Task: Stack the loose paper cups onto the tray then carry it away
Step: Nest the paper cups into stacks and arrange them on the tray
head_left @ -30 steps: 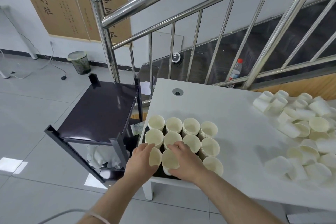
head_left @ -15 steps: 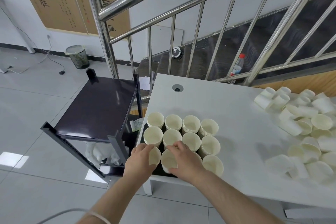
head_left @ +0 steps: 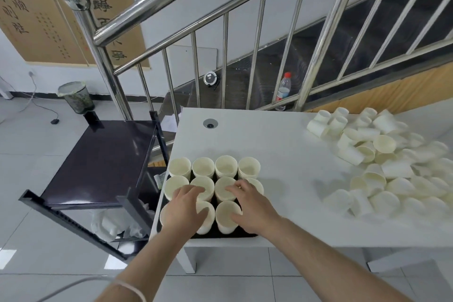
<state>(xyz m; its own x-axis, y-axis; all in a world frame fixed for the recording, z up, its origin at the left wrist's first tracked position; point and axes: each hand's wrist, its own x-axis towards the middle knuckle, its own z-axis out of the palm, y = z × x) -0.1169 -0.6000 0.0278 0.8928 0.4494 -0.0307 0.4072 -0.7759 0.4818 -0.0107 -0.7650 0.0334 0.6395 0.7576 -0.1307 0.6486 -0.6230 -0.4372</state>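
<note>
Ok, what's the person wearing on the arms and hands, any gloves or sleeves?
No gloves or sleeves in view: both forearms are bare, and no rings show. The left hand has a thin pale band around its wrist. The right hand and its wrist carry nothing. A light cable curves under the left forearm.

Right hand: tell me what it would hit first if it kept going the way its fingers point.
The right hand points away from the person and a little left, across the tray. Its fingertips already lie over the middle-row cup stacks; the back-row cup stacks would come next. Height over the rims is unclear.
</note>
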